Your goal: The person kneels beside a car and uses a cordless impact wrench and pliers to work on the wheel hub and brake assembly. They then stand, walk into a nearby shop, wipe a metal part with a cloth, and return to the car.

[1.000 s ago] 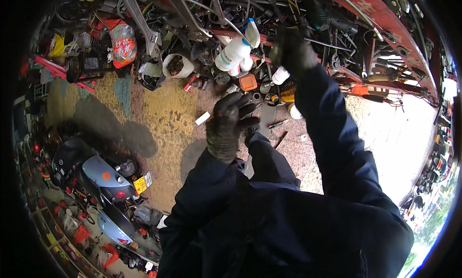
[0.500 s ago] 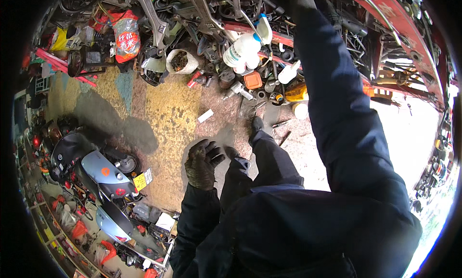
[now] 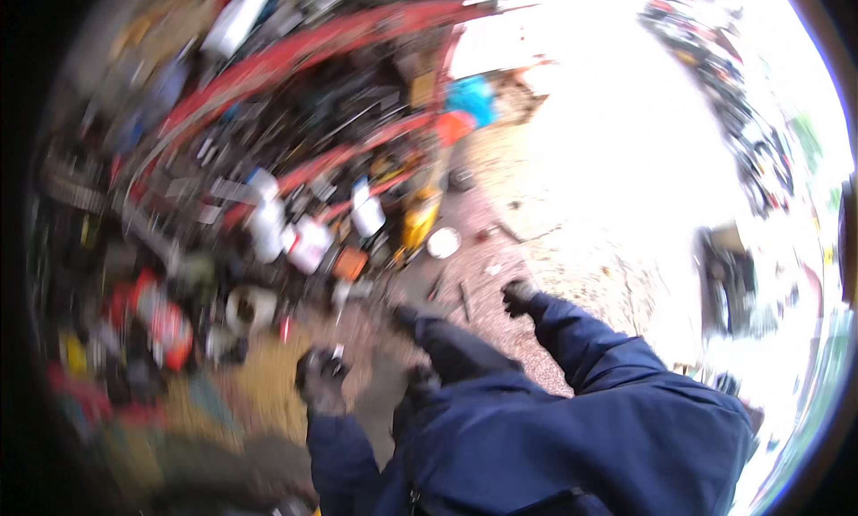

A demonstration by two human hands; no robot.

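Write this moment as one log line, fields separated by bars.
left hand: dark glove, low, contents unclear | right hand: gloved, over ground | view: blurred | nearby: white plastic bottles

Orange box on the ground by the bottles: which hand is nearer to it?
Left. The left hand hangs just below the orange box; the right hand is farther off to its right.

The bare, sandy-brown dirt floor (image 3: 500,275) carries everything here, though motion blur smears most detail. On it lie a round white lid-like disc (image 3: 443,242), a yellow plastic canister (image 3: 418,219), white plastic jugs (image 3: 308,243), a small orange box (image 3: 349,263) and an open whitish bucket (image 3: 252,308), all crowded near a heap of dark metal scrap (image 3: 295,132).
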